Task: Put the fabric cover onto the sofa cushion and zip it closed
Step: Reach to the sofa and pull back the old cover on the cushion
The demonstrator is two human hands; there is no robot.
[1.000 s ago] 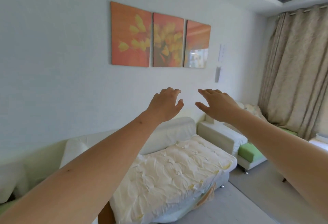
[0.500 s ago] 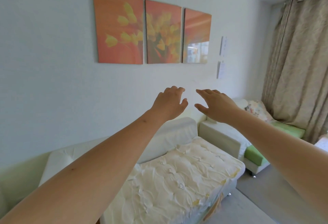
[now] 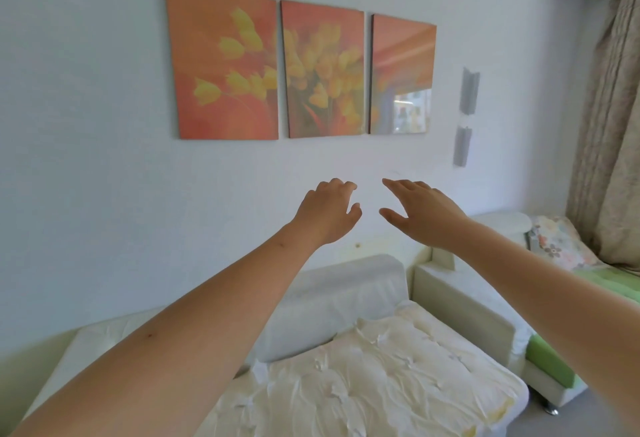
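Both my arms are stretched out in front of me at chest height. My left hand (image 3: 327, 213) and my right hand (image 3: 420, 211) hover side by side, palms down, fingers apart and slightly curled, holding nothing. Far below them lies the bare sofa cushion (image 3: 374, 381), cream-white and wrinkled, with yellowed patches at its front edge, resting on the sofa seat. A white back cushion (image 3: 339, 301) leans against the wall behind it. I see no loose fabric cover in view.
A white sofa armrest (image 3: 464, 305) stands right of the cushion. Beyond it is a second seat with a green cushion (image 3: 547, 357) and a floral pillow (image 3: 557, 242). Three orange flower paintings (image 3: 322, 69) hang on the wall. Curtains (image 3: 609, 124) hang at the right.
The view has shifted closer to the sofa and slightly rightward. Both hands keep the same outstretched pose, still empty, with fingers apart.
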